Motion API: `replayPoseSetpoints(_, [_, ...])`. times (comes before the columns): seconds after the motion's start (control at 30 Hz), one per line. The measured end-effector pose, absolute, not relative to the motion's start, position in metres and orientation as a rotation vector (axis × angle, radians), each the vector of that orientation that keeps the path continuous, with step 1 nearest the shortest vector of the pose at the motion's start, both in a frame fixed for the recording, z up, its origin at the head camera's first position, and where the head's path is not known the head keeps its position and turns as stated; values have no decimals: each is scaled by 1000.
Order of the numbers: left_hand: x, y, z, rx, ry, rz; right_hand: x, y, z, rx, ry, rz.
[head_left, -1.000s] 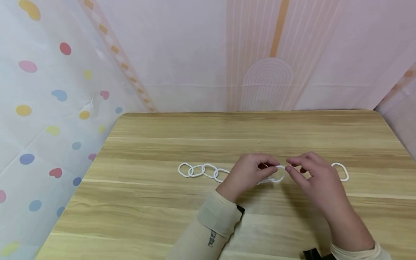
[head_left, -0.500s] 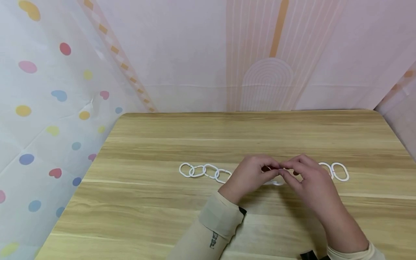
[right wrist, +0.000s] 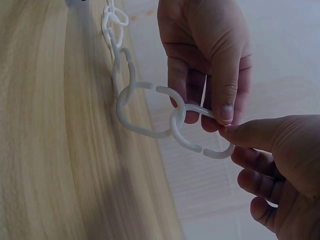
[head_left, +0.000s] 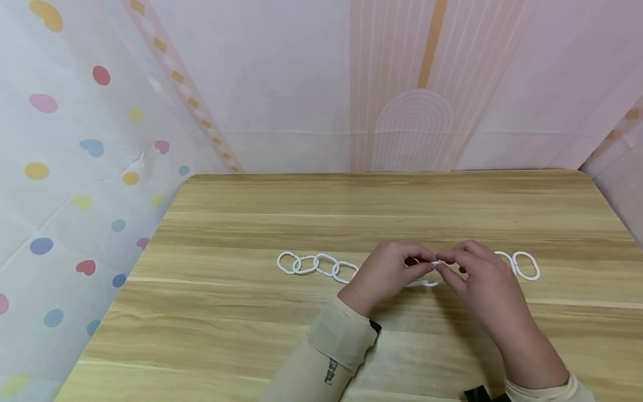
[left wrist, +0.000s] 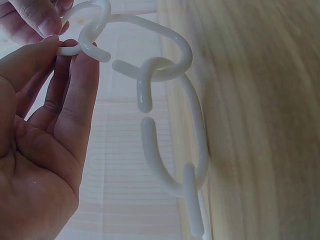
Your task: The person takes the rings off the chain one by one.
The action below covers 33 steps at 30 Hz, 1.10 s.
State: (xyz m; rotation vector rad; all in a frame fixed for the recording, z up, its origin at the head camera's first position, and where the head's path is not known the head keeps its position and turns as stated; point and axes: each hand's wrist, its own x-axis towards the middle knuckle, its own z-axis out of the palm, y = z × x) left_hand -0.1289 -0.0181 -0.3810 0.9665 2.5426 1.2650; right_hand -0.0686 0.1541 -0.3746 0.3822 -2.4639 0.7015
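A chain of white plastic links (head_left: 325, 255) runs along the table from the left up to my hands. My left hand (head_left: 384, 271) pinches the chain's right end link between thumb and fingers. From the other side, my right hand (head_left: 484, 279) pinches the same end link (right wrist: 186, 142) with thumb and fingertip, close beside the left fingertips. In the right wrist view this link has a narrow gap in its side and hooks through the neighbouring link (right wrist: 145, 131). The left wrist view shows a gap in that neighbouring link (left wrist: 182, 42) too. Fingertips cover part of the end link.
Two loose white links lie right of my right hand: one oval link (head_left: 537, 268) in full view, the other link (head_left: 504, 254) partly behind the hand. The wood-grain table (head_left: 251, 340) meets a patterned backdrop (head_left: 291, 84) at its far edge.
My right hand has moved left from beside the end link to pinch it, uncovering the second loose link. Since half a second ago the fingertips have parted slightly, showing a bit of white link.
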Motion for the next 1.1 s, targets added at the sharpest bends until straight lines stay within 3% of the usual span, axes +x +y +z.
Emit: replayPoseSetpoints(1.1, [-132,-23,-379,883,2488,1323,-69,156,-376,326,-2505,737])
